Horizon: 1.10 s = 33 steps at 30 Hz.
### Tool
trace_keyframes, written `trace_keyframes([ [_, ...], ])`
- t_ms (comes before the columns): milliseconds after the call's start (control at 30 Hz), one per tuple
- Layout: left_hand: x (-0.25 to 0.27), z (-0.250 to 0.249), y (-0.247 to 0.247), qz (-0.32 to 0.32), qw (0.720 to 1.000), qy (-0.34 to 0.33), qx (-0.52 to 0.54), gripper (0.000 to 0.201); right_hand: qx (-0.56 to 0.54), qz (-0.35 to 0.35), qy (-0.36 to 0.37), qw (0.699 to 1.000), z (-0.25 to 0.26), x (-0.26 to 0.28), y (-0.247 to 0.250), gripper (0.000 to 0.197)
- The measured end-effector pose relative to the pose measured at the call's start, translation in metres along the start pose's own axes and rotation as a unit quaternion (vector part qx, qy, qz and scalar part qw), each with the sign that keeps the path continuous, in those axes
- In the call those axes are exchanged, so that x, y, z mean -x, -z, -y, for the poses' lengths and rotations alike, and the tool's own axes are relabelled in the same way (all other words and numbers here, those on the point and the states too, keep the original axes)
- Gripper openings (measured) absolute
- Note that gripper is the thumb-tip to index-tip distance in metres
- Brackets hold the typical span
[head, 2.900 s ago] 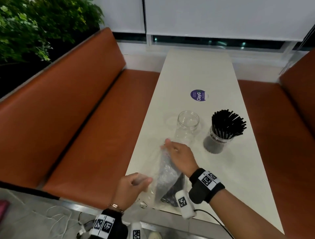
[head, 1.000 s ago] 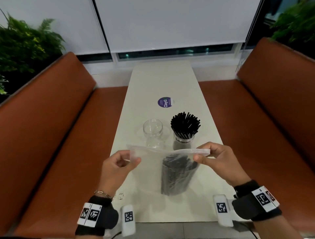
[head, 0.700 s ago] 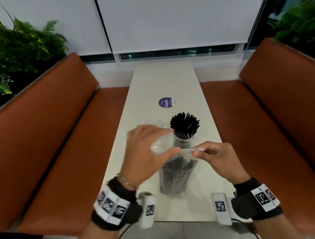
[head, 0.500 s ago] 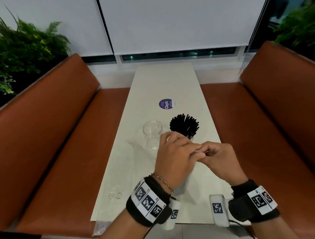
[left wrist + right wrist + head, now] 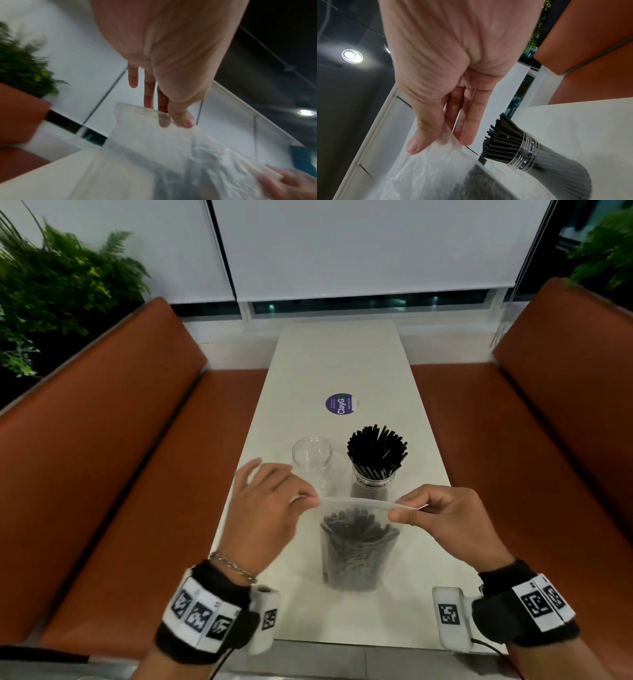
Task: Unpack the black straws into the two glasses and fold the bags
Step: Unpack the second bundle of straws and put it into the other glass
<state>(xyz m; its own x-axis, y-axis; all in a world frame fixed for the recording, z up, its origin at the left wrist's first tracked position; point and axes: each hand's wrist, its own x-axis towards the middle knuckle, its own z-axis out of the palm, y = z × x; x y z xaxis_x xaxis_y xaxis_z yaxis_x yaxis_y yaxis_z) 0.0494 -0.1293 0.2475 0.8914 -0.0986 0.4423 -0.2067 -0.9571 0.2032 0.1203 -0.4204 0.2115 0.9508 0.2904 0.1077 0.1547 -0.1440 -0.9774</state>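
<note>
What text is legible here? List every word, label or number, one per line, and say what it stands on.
"ClayG": white letters on the round purple sticker on the table.
Smaller print beside that word on the sticker: too small to read.
Black-and-white square code markers on the wrist bands: patterns only, no words.
Nothing readable on the bag or the glasses.

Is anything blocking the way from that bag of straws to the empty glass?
Nothing visible does. The bag, pinched at its top edge by the left hand and right hand, hangs just in front of the empty glass, whose mouth is uncovered. The full glass of straws stands beside it, off the path.
</note>
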Motion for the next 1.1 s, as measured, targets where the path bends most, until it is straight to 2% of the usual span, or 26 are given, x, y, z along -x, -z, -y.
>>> trace_keyframes([
  [100, 0.011, 0.031, 0.010, 0.023, 0.999, 0.044, 0.009, 0.020, -0.016, 0.008, -0.014, 1.000, -0.003, 0.000, 0.000, 0.015],
  [200, 0.016, 0.049, 0.012, 0.017, 0.996, 0.071, 0.046, 0.016, -0.020, 0.005, -0.017, 1.000, -0.003, 0.000, 0.000, 0.022],
  [267, 0.020, 0.053, 0.012, 0.006, 0.988, 0.103, 0.113, 0.020, -0.036, 0.001, -0.017, 0.999, -0.005, 0.001, 0.000, 0.024],
  [300, 0.022, 0.051, 0.011, -0.002, 0.974, 0.136, 0.181, 0.022, -0.048, 0.004, -0.017, 0.999, -0.006, 0.003, 0.000, 0.024],
  [333, 0.026, 0.049, 0.007, -0.007, 0.948, 0.174, 0.266, 0.029, -0.061, 0.012, -0.020, 0.998, -0.008, 0.004, 0.001, 0.026],
  [400, 0.033, 0.045, -0.008, 0.017, 0.874, 0.237, 0.425, 0.064, -0.078, 0.052, -0.045, 0.995, -0.013, 0.009, 0.000, 0.037],
  [433, 0.037, 0.042, -0.019, 0.050, 0.841, 0.261, 0.471, 0.087, -0.069, 0.085, -0.059, 0.992, -0.018, 0.012, -0.002, 0.053],
  [467, 0.042, 0.039, -0.033, 0.093, 0.826, 0.274, 0.484, 0.106, -0.057, 0.119, -0.072, 0.989, -0.024, 0.015, -0.006, 0.073],
  [533, 0.051, 0.024, -0.063, 0.171, 0.836, 0.269, 0.446, 0.126, -0.017, 0.165, -0.092, 0.982, -0.035, 0.022, -0.022, 0.102],
  [567, 0.055, 0.015, -0.079, 0.191, 0.850, 0.264, 0.415, 0.129, 0.000, 0.177, -0.100, 0.979, -0.041, 0.025, -0.032, 0.102],
  [600, 0.058, 0.005, -0.091, 0.194, 0.862, 0.255, 0.392, 0.131, 0.005, 0.177, -0.104, 0.979, -0.047, 0.027, -0.043, 0.090],
  [667, 0.061, -0.012, -0.110, 0.176, 0.876, 0.228, 0.387, 0.127, 0.018, 0.165, -0.096, 0.981, -0.059, 0.030, -0.060, 0.070],
  [700, 0.062, -0.020, -0.117, 0.167, 0.871, 0.207, 0.412, 0.122, 0.018, 0.153, -0.090, 0.984, -0.066, 0.032, -0.067, 0.066],
  [767, 0.062, -0.034, -0.124, 0.156, 0.835, 0.190, 0.493, 0.108, 0.006, 0.117, -0.074, 0.990, -0.077, 0.032, -0.076, 0.061],
  [800, 0.062, -0.039, -0.124, 0.147, 0.813, 0.198, 0.527, 0.101, -0.001, 0.103, -0.067, 0.992, -0.079, 0.031, -0.079, 0.058],
  [867, 0.059, -0.047, -0.121, 0.116, 0.790, 0.218, 0.562, 0.087, -0.018, 0.086, -0.064, 0.994, -0.078, 0.025, -0.082, 0.054],
  [1000, 0.047, -0.047, -0.124, 0.063, 0.770, 0.259, 0.580, 0.070, -0.016, 0.080, -0.019, 0.997, -0.073, 0.016, -0.086, 0.042],
  [1100, 0.054, -0.046, -0.144, 0.067, 0.767, 0.316, 0.555, 0.063, 0.020, 0.070, -0.055, 0.996, -0.085, 0.021, -0.100, 0.037],
])
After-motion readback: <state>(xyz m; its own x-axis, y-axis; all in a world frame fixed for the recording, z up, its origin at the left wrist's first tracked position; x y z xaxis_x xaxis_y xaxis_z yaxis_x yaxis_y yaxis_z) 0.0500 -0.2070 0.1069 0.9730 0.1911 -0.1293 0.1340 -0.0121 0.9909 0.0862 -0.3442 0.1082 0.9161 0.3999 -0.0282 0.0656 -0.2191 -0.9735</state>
